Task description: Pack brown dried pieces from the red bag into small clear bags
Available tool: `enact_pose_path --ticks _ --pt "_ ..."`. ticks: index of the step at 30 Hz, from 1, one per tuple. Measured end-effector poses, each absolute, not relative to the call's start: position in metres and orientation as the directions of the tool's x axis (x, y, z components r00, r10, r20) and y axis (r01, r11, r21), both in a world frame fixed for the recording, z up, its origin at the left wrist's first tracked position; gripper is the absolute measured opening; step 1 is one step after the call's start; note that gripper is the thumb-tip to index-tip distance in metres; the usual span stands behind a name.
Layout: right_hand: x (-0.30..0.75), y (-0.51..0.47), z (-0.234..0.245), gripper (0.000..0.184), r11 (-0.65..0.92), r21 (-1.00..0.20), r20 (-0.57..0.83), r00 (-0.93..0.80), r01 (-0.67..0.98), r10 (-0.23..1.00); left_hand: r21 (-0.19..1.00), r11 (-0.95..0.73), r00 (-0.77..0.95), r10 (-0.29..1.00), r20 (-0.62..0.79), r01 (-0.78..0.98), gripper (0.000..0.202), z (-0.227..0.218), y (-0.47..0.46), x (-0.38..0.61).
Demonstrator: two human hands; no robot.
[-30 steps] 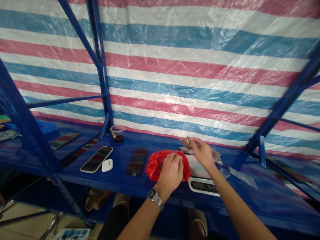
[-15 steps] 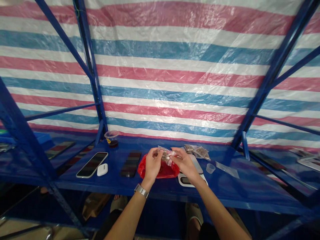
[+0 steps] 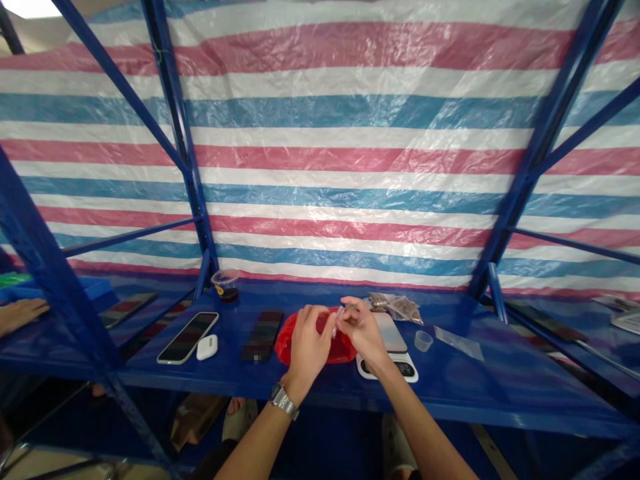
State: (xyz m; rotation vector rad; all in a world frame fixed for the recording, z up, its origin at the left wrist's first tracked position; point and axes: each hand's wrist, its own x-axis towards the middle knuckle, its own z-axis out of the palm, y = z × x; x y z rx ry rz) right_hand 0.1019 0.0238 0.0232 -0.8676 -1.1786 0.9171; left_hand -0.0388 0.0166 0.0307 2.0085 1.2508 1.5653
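Red plastic, crumpled and open at the top, forms a bag (image 3: 284, 341) on the blue shelf (image 3: 320, 388), near the middle, under the two hands. Above its right part, a small clear packet (image 3: 339, 320) is pinched between thumb and fingertips of both the left hand (image 3: 310, 341) and the right hand (image 3: 361, 330), the hands almost meeting there. The packet's contents are too small to make out.

A metal watch (image 3: 283, 400) sits on the left wrist. Just right of the red bag is a white scale (image 3: 393, 335) with a metal plate and a dark display on its near edge, partly covered by the right hand and forearm. On the far side of the scale lie clear bags of brown bits (image 3: 406, 309). To its right stand a small clear cup (image 3: 423, 341) and, beyond that, a flat clear bag (image 3: 459, 343).

Left of the red bag lies a dark, blurred oblong object (image 3: 263, 335); farther left are a white earphone case (image 3: 207, 347) and a phone (image 3: 187, 338), side by side. A clear tub (image 3: 226, 287) with dark liquid stands behind them, near the far edge. Another person's hand (image 3: 25, 313) rests at the far left.
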Motion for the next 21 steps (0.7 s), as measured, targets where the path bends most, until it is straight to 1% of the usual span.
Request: enact_pose_path --ticks 2,5,8,11,15,17,19,21 --pt "0.101 0.024 0.02 0.046 0.415 -0.907 0.409 0.086 -0.074 0.909 0.772 -0.557 0.138 0.829 0.543 0.307 0.025 0.031 0.017 -0.038" --pt "0.102 0.021 0.016 0.042 0.464 -0.883 0.467 0.018 0.072 0.884 0.866 -0.485 0.248 0.859 0.448 0.118 0.029 0.027 0.023 -0.04" --pt "0.104 0.017 0.016 0.043 0.483 -0.859 0.487 -0.019 0.172 0.873 0.902 -0.428 0.3 0.87 0.392 0.062 0.032 0.022 0.031 -0.045" --pt "0.104 0.016 0.018 0.047 0.468 -0.869 0.466 -0.049 0.161 0.883 0.915 -0.398 0.31 0.88 0.36 0.065 0.036 0.02 0.035 -0.049" --pt "0.101 0.018 0.021 0.048 0.446 -0.887 0.446 -0.028 0.117 0.895 0.883 -0.452 0.311 0.864 0.397 0.128 0.034 0.024 0.034 -0.05" --pt "0.097 0.019 0.02 0.045 0.435 -0.891 0.441 0.021 0.127 0.897 0.826 -0.522 0.302 0.839 0.453 0.211 0.031 0.025 0.032 -0.05" --pt "0.094 0.02 0.019 0.038 0.421 -0.896 0.435 0.083 0.142 0.897 0.738 -0.601 0.309 0.797 0.52 0.307 0.028 0.025 0.03 -0.049" --pt "0.091 0.021 0.019 0.031 0.426 -0.887 0.453 0.157 0.178 0.878 0.659 -0.644 0.321 0.765 0.558 0.389 0.024 0.023 0.03 -0.048"
